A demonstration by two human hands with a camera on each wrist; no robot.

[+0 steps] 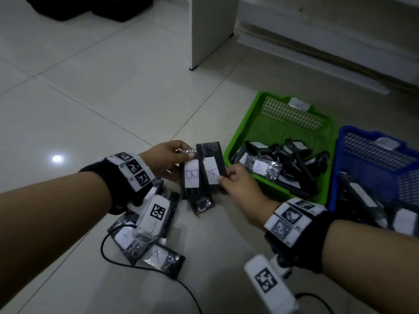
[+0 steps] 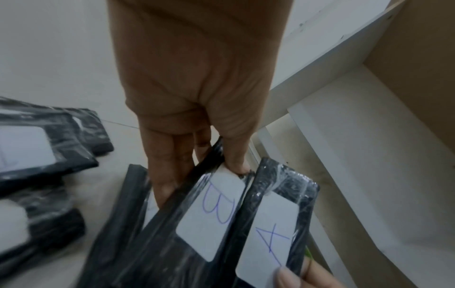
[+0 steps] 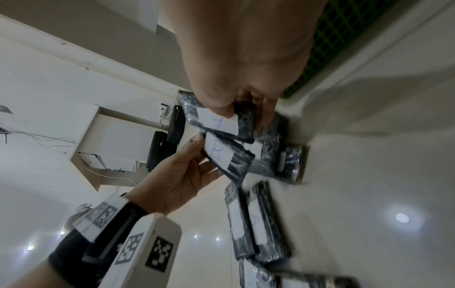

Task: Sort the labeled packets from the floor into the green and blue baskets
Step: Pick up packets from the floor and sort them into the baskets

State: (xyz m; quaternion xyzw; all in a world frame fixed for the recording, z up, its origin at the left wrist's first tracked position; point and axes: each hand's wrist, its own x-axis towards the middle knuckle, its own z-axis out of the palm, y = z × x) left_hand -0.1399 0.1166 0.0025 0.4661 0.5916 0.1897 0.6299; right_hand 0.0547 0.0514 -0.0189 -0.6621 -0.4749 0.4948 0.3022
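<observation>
Two flat black packets in crinkly clear wrap are held side by side above the floor: the B packet [image 1: 191,175] pinched by the left hand [image 1: 167,158], the A packet [image 1: 212,168] pinched at its white label by the right hand [image 1: 240,184]. More packets [image 1: 147,236] lie on glossy tiles [image 1: 90,98]. Right of them stand the green basket [image 1: 254,123] and blue basket [image 1: 340,168], both mesh plastic holding packets.

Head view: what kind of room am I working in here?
Probably an office or storeroom floor, used as a makeshift sorting spot: glossy tiled floor, a white furniture leg, and green and blue baskets set on the tiles with packets scattered beside them.
</observation>
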